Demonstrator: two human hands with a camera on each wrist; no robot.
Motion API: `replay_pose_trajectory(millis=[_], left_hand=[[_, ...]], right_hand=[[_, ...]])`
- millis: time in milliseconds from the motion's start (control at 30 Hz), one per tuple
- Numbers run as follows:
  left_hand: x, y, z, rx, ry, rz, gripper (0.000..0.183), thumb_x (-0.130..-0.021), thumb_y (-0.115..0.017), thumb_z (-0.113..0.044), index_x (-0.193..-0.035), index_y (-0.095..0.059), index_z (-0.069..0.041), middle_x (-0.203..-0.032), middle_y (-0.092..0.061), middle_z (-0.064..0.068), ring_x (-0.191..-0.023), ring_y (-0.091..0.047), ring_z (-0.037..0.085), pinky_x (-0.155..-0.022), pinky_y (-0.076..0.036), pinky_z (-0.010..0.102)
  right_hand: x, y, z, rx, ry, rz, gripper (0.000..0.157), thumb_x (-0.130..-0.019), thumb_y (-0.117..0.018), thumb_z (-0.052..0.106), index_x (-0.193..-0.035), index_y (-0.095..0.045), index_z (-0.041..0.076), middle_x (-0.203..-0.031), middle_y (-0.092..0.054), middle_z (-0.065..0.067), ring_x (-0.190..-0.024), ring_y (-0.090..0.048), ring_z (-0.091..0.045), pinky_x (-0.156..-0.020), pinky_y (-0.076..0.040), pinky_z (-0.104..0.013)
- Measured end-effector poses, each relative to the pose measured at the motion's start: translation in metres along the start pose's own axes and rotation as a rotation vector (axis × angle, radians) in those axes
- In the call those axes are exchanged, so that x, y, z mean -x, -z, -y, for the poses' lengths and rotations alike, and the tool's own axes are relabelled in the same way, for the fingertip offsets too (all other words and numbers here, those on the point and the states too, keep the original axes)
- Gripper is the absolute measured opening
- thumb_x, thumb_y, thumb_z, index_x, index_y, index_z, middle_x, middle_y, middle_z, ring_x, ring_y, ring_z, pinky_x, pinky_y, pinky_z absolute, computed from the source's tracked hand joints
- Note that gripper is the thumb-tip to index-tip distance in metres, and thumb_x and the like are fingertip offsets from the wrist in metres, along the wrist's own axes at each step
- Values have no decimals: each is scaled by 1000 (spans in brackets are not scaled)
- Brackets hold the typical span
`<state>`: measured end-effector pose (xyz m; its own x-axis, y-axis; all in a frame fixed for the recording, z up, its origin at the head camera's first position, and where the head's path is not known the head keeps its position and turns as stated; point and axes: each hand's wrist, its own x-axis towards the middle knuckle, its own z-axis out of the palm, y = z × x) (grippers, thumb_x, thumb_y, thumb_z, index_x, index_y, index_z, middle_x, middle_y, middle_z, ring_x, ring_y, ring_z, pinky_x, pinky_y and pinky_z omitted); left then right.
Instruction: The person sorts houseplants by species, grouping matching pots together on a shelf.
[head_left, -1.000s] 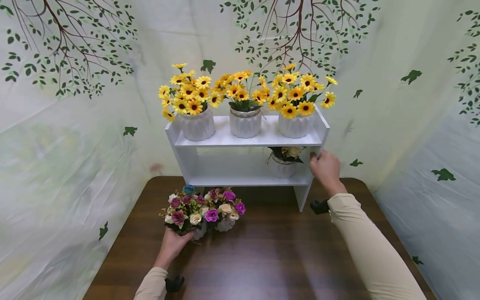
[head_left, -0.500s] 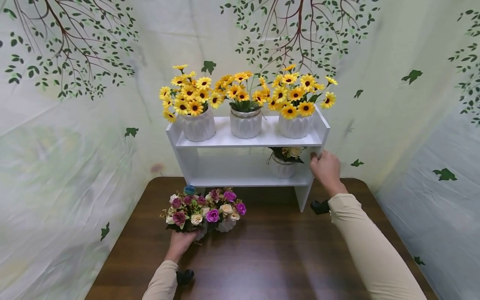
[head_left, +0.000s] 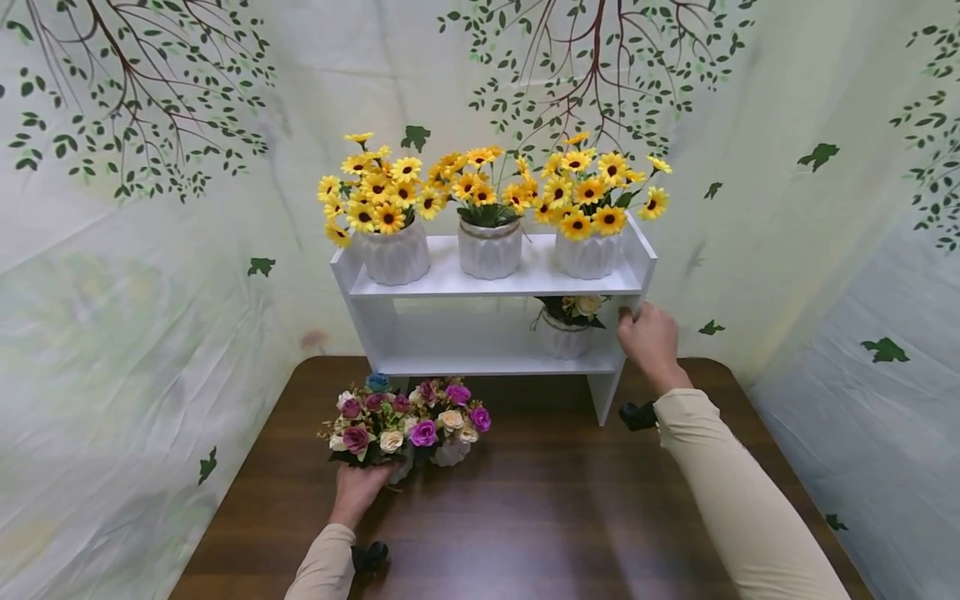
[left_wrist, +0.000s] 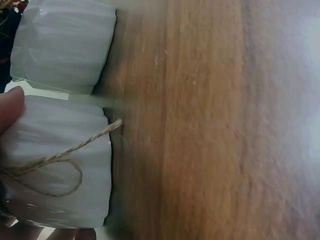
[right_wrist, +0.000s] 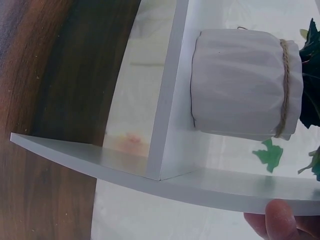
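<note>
My left hand [head_left: 362, 492] grips a white ribbed flower pot [left_wrist: 60, 150] with a twine bow, its thumb on the near side and fingertips on the opposite side. Mauve and cream roses [head_left: 367, 425] fill this pot and hide part of the hand. A second white pot [left_wrist: 62, 45] stands right beside it, topped by purple and peach roses [head_left: 450, 417]. My right hand [head_left: 651, 337] holds the right side panel of a white two-tier shelf [head_left: 495, 286], thumb against the panel's front edge [right_wrist: 225, 200]. Inside the lower tier, near that hand, sits a white pot [right_wrist: 245, 82] with cream roses.
On the top tier stand three white pots of yellow sunflowers: left [head_left: 393, 257], middle [head_left: 490, 250] and right [head_left: 587, 254]. The shelf is at the back of a brown wooden table [head_left: 525, 517]. A leaf-printed cloth backdrop [head_left: 787, 233] rises behind and beside it.
My left hand has shifted slightly right and further under the mauve roses, around its pot. The right hand stays on the shelf's side panel, and the pots keep their places.
</note>
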<state>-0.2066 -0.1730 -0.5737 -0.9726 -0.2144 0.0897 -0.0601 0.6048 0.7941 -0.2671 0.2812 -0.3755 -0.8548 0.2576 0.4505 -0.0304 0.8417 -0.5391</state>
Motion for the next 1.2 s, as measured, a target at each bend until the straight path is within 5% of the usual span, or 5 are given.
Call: replay_pose_trajectory(millis=[233, 433, 667, 967, 1200], left_hand=[[8, 20, 2, 12, 97, 11, 95, -72, -85, -45, -144, -42, 0, -141, -54, 29, -129, -53, 44, -106, -43, 57], [19, 55, -12, -27, 71, -8, 93, -72, -84, -46, -142, -43, 1, -138, -55, 30, -128, -54, 45, -106, -43, 57], [27, 84, -52, -93, -124, -37, 90, -77, -81, -39, -145, -39, 1, -141, -54, 28, -131, -52, 44, -105, -45, 57], [11, 89, -112, -188, -495, -66, 79, -73, -85, -31, -137, -48, -2, -134, -62, 18, -125, -60, 34, -96, -52, 52], [-11, 75, -156, -110, -437, 2, 76, -70, -87, -30, -133, -53, -3, -126, -68, 17, -117, -66, 33, -91, -55, 51]], right_hand=[[1, -3, 0, 8, -3, -7, 35, -95, -50, 16, -63, -49, 4, -63, -59, -18, -58, -49, -29, -50, -33, -33], [3, -4, 3, 7, 3, -6, 36, -95, -50, 17, -61, -48, 5, -62, -58, -18, -58, -50, -30, -51, -35, -36], [5, 0, 4, 0, -4, -11, 36, -95, -50, 19, -62, -49, 3, -70, -64, -26, -64, -57, -40, -59, -43, -52], [5, 0, 3, 1, -10, -18, 37, -94, -50, 18, -60, -48, 4, -65, -61, -23, -59, -53, -36, -52, -37, -40], [5, 1, 3, 0, 8, -36, 36, -93, -52, 16, -59, -47, 4, -63, -60, -23, -58, -52, -37, -53, -38, -44]])
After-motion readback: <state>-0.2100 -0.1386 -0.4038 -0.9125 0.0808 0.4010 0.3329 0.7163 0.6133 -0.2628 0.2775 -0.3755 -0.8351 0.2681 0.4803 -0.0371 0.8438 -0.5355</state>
